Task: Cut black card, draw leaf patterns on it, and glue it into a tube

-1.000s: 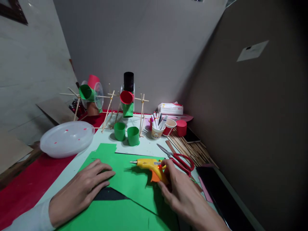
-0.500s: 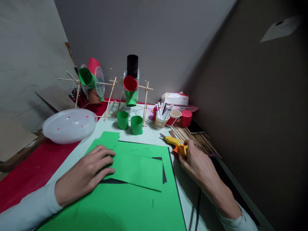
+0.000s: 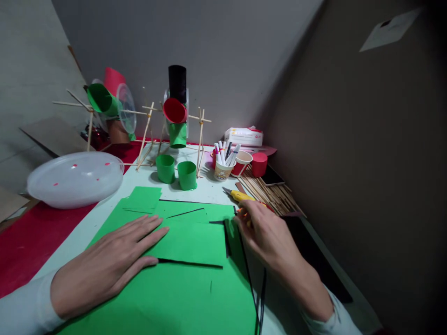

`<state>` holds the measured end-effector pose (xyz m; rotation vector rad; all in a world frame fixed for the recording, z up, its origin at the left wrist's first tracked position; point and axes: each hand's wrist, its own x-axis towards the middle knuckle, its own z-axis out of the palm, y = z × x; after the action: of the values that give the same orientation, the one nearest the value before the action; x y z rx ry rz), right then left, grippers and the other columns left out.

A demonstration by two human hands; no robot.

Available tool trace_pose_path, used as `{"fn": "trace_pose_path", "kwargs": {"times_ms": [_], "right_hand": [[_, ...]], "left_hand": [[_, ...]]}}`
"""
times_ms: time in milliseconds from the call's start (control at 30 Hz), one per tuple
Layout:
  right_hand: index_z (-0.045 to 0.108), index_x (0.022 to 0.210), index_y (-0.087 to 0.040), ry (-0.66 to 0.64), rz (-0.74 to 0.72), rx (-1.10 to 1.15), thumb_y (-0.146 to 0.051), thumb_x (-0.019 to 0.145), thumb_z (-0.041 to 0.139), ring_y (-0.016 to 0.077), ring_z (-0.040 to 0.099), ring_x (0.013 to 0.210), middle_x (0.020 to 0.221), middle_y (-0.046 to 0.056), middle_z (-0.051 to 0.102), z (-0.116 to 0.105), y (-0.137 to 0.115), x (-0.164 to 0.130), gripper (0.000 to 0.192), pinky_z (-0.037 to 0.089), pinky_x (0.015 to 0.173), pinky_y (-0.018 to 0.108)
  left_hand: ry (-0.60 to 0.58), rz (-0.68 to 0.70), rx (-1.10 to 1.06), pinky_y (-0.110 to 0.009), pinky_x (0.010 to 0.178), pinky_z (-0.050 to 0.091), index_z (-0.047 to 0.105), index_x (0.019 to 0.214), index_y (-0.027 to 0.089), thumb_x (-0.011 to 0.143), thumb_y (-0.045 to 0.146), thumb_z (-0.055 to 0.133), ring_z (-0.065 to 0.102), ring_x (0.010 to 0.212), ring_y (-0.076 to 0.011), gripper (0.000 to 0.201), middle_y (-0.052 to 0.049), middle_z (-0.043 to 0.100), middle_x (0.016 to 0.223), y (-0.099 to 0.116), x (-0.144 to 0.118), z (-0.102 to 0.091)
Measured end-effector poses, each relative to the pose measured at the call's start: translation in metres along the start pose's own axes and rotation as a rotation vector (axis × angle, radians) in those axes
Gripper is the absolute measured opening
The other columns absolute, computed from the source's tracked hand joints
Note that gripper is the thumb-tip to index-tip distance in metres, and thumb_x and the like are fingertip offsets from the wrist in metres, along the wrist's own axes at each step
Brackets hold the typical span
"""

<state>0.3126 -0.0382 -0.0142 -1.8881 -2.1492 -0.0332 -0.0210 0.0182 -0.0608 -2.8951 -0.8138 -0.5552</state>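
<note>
My left hand lies flat, fingers spread, on a smaller green sheet that rests on a large green sheet. Dark edges show along the small sheet's lower and right sides. My right hand hovers over a yellow glue gun, its fingers loosely curled and apart. It hides most of the gun's body and handle; whether it touches the gun is unclear. The gun's metal nozzle points left on the table. Another small green piece lies at the large sheet's upper left corner.
Two green paper cups stand behind the sheets, before a stick frame carrying a wheel of coloured tubes. A marker cup, a red cup and wooden sticks are at right. A plastic lid lies left.
My right hand has shifted left across the glue gun, which stays on the table. My left hand has flattened and spread over the small sheet. The whole view has turned slightly right.
</note>
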Motion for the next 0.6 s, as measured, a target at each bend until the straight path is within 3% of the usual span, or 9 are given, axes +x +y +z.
{"fn": "trace_pose_path", "kwargs": {"times_ms": [167,333,467,600], "right_hand": [[0.057,0.099,-0.017,-0.08,-0.094,0.026,-0.015,0.096,0.049,0.0241,0.063,0.083,0.095,0.01,0.066,0.01,-0.015,-0.002,0.009,0.048,0.069,0.034],[0.059,0.107,-0.015,-0.114,-0.152,0.07,-0.018,0.095,0.056,0.0249,0.063,0.093,0.102,0.012,0.067,0.008,-0.019,-0.002,0.012,0.051,0.08,0.035],[0.054,0.127,-0.012,-0.214,-0.246,0.171,-0.032,0.091,0.068,0.0295,0.058,0.111,0.123,0.015,0.064,0.006,-0.021,-0.003,0.044,0.049,0.097,0.042],[0.053,0.131,-0.012,-0.279,-0.248,0.206,-0.033,0.092,0.066,0.0327,0.054,0.111,0.122,0.016,0.062,0.009,-0.021,-0.002,0.046,0.045,0.099,0.051]], "left_hand": [[0.071,-0.03,-0.041,-0.033,0.091,0.061,0.029,0.155,0.04,0.099,0.034,0.042,0.069,0.115,-0.024,0.058,0.005,0.061,0.14,-0.009,-0.007,0.009],[0.158,-0.134,-0.168,-0.026,0.086,0.062,0.046,0.145,0.044,0.098,0.032,0.044,0.074,0.104,-0.0207,0.049,0.011,0.069,0.129,-0.012,0.001,0.004],[0.202,-0.185,-0.224,-0.021,0.085,0.06,0.061,0.133,0.039,0.098,0.035,0.046,0.076,0.097,-0.0181,0.038,0.009,0.075,0.118,-0.004,0.012,-0.006],[0.094,-0.37,-0.277,-0.026,0.093,0.057,0.069,0.125,0.023,0.1,0.051,0.038,0.074,0.103,-0.0219,0.049,-0.001,0.075,0.121,0.001,0.015,-0.011]]}}
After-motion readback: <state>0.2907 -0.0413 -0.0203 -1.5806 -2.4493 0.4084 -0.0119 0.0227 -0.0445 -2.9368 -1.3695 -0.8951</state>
